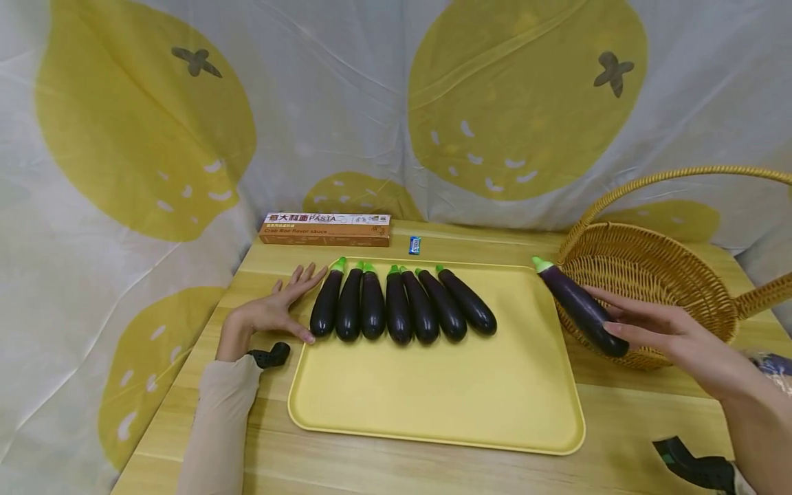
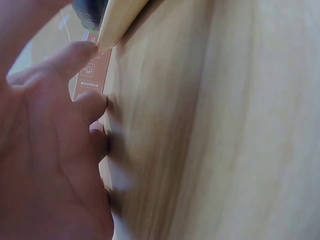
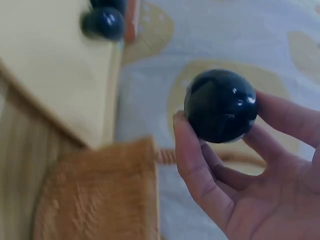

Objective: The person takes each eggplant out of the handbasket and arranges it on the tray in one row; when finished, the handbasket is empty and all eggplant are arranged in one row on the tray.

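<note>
In the head view, several dark purple eggplants (image 1: 399, 309) with green stems lie side by side along the far left part of a yellow tray (image 1: 433, 405). My left hand (image 1: 275, 309) is spread at the tray's left edge, its thumb and fingertips beside the leftmost eggplant. My right hand (image 1: 674, 337) pinches another eggplant (image 1: 578, 306) between thumb and fingers, holding it aloft between the tray's right edge and a wicker basket (image 1: 650, 275). The right wrist view shows the rounded end of this eggplant (image 3: 220, 106) in the fingers.
A pasta box (image 1: 324, 230) lies behind the tray, with a small blue packet (image 1: 414, 245) to its right. The basket's tall handle (image 1: 680, 173) arches above it. A lemon-print cloth (image 1: 346, 103) hangs behind the wooden table (image 1: 643, 412).
</note>
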Demonstrator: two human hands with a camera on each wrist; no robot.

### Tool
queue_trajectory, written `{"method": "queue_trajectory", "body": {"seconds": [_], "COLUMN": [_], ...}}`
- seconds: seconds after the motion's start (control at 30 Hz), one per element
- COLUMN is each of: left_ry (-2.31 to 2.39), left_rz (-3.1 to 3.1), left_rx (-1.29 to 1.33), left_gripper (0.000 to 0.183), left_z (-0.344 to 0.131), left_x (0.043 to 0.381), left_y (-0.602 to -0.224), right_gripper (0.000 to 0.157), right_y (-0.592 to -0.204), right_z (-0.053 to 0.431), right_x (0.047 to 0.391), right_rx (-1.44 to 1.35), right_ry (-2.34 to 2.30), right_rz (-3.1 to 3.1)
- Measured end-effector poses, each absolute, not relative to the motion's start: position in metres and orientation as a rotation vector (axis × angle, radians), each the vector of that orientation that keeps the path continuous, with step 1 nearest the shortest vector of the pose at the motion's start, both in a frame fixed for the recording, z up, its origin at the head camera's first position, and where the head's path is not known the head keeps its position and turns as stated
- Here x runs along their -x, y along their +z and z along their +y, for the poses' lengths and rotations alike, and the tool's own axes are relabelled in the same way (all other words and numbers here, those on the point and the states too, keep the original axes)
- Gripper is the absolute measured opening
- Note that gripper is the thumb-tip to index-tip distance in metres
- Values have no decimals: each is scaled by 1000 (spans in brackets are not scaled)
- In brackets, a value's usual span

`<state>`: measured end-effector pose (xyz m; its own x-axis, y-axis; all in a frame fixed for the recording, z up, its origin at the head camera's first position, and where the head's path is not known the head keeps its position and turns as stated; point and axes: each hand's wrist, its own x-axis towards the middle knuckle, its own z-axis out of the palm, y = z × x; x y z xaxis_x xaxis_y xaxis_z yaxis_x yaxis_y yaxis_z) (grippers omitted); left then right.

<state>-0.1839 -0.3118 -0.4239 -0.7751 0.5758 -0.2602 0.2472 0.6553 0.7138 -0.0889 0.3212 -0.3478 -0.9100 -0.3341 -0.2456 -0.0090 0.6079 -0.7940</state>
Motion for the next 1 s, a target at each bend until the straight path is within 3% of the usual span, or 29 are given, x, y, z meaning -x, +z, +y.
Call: {"method": "queue_trajectory", "body": {"seconds": [0.4, 0.67, 1.0], "left_ry": [944, 929, 928], "left_rz": [2395, 2396, 2394], "left_rx": [-649, -646, -639], "left_gripper": [132, 133, 133], "left_z": [-313, -311, -312], "left_x": [185, 186, 185], "left_y": [-426, -425, -426], "right_gripper": [60, 58, 57], "right_y": [-370, -391, -398], "right_z": [224, 214, 219], "right_x": [134, 156, 161], "right_rx": [300, 306, 340], "right_ry": [-1282, -1311, -1310], "right_rz": [2360, 2276, 2246]}}
